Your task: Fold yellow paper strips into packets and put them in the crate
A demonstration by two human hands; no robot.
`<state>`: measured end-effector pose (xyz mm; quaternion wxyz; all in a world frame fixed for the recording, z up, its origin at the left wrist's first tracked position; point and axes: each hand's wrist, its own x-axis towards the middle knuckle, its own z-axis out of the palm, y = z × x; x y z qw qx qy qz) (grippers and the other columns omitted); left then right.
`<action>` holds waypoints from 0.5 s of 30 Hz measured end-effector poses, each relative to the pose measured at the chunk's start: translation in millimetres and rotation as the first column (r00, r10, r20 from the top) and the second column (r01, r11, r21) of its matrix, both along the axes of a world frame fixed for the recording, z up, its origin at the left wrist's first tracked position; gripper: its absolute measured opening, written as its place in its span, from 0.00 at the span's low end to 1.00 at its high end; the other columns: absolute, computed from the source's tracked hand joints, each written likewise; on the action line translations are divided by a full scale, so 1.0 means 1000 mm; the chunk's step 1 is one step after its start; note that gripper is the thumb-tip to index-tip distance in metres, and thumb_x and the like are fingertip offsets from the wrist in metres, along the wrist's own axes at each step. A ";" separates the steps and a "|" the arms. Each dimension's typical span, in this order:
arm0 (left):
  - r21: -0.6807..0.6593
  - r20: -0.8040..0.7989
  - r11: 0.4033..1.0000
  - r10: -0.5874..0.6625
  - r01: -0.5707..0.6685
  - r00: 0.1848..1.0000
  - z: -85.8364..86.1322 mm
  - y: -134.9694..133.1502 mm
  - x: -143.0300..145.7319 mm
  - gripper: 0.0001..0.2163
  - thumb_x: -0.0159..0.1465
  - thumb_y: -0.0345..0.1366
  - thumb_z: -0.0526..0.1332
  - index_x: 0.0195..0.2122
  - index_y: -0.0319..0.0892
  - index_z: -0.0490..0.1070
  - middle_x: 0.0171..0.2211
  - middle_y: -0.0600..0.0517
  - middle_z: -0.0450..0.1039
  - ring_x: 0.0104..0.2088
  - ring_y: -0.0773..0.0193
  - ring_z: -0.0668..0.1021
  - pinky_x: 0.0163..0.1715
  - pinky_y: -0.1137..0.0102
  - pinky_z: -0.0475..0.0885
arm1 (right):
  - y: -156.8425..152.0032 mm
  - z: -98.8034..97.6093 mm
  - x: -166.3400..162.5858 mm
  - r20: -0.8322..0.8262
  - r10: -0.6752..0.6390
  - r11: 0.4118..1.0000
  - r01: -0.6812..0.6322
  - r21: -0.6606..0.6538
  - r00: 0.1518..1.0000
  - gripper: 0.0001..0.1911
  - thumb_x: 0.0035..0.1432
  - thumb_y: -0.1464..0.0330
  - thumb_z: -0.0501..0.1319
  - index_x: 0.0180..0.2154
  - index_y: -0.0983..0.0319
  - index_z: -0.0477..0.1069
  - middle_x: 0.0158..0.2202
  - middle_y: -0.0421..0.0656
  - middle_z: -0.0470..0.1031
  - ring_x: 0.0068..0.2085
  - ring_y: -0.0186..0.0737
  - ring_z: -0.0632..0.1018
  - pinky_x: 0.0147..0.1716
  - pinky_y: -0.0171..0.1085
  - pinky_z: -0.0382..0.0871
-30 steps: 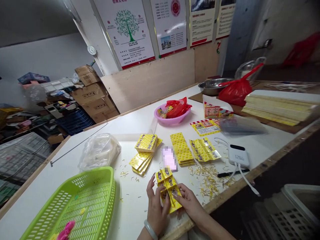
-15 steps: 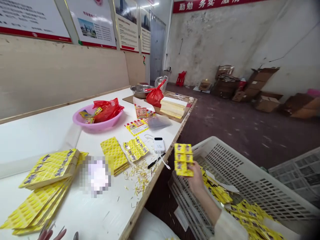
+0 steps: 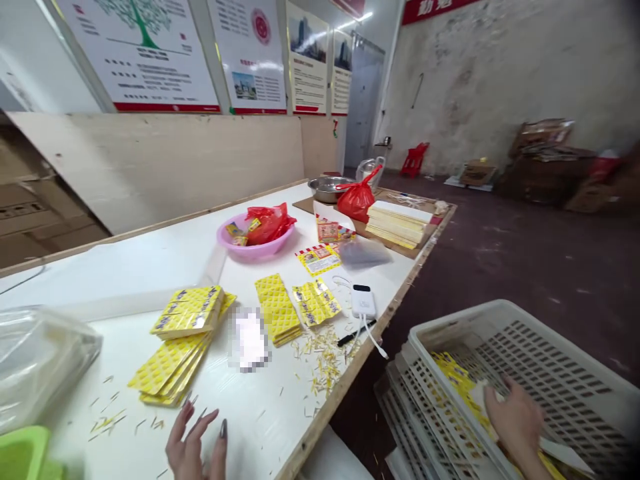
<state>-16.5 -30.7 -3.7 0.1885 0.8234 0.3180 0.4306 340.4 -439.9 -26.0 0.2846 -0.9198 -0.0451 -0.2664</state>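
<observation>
At the bottom edge of the frame, just left of centre, the person's left hand [image 3: 195, 443] lies released on the white tabletop [image 3: 150, 267], fingers spread and holding nothing. At the lower right, off the tabletop's edge, the right hand [image 3: 515, 420] reaches down into a white slatted crate [image 3: 550, 360] and rests on loose yellow packets [image 3: 457, 383] and a white sheet at its bottom. The hand is blurred, so I cannot tell whether it is grasping anything. The crate sits nested on others of the same kind.

In the lower left corner is a bit of a green basket [image 3: 20, 457], with a clear plastic bag [image 3: 35, 360] just above it.

Just above the left hand lies a fanned pile of yellow sheets [image 3: 167, 363], with a neater yellow stack [image 3: 193, 310] on its upper end. Thin paper trimmings [image 3: 323, 347] are scattered at the centre, near the tabletop's right edge. Beside them are a black pen [image 3: 353, 333] and a white power bank [image 3: 363, 301] with a cable hanging over the edge. Left of the power bank lie a printed yellow strip [image 3: 316, 303] and another yellow stack [image 3: 277, 310].

Farther up, near the middle of the frame, a pink bowl [image 3: 253, 243] holds a crumpled red bag [image 3: 270, 223]. Beyond it, at the tabletop's far end, stand a metal bowl [image 3: 330, 189], a tied red bag [image 3: 356, 199] and a stack of pale sheets [image 3: 400, 223]. Posters [image 3: 145, 53] line the wall across the upper left.
</observation>
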 end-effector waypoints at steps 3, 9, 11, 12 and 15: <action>-0.035 -0.032 0.999 -0.009 0.008 0.999 -0.003 -0.002 0.000 0.11 0.62 0.37 0.56 0.46 0.44 0.65 0.59 0.41 0.54 0.61 0.46 0.61 0.56 0.47 0.62 | 0.095 0.025 0.011 0.194 0.360 0.933 -0.356 -0.060 0.912 0.17 0.57 0.63 0.52 0.42 0.66 0.71 0.40 0.57 0.75 0.46 0.56 0.75 0.48 0.56 0.67; -0.044 -0.011 0.998 0.037 -0.038 0.999 -0.013 0.005 -0.002 0.11 0.63 0.37 0.56 0.47 0.43 0.66 0.60 0.40 0.54 0.61 0.47 0.61 0.57 0.45 0.61 | 0.298 0.066 -0.054 0.149 0.912 0.411 -0.849 -0.332 0.383 0.28 0.60 0.67 0.54 0.61 0.68 0.56 0.59 0.53 0.65 0.64 0.49 0.58 0.60 0.50 0.57; -0.041 0.004 0.998 0.044 -0.044 0.999 -0.016 0.008 -0.004 0.12 0.62 0.36 0.56 0.47 0.44 0.66 0.60 0.41 0.54 0.61 0.47 0.61 0.58 0.46 0.61 | 0.337 0.058 -0.072 0.041 0.949 0.301 -0.867 -0.396 0.311 0.31 0.61 0.62 0.55 0.62 0.67 0.55 0.63 0.52 0.60 0.65 0.49 0.56 0.62 0.51 0.54; -0.025 0.013 0.999 0.048 -0.048 0.999 -0.017 0.009 -0.004 0.12 0.62 0.35 0.57 0.48 0.44 0.66 0.60 0.41 0.54 0.62 0.48 0.60 0.58 0.45 0.60 | 0.349 0.051 -0.077 0.016 0.953 0.283 -0.869 -0.406 0.303 0.30 0.62 0.61 0.55 0.62 0.66 0.57 0.62 0.52 0.61 0.64 0.49 0.58 0.62 0.52 0.54; 0.007 0.029 0.998 0.056 -0.056 0.998 -0.018 0.009 -0.004 0.13 0.62 0.34 0.57 0.49 0.44 0.65 0.60 0.41 0.54 0.61 0.48 0.61 0.58 0.45 0.59 | 0.366 0.032 -0.079 0.015 0.960 0.263 -0.877 -0.402 0.281 0.19 0.64 0.62 0.55 0.54 0.62 0.68 0.53 0.47 0.73 0.60 0.46 0.66 0.61 0.50 0.56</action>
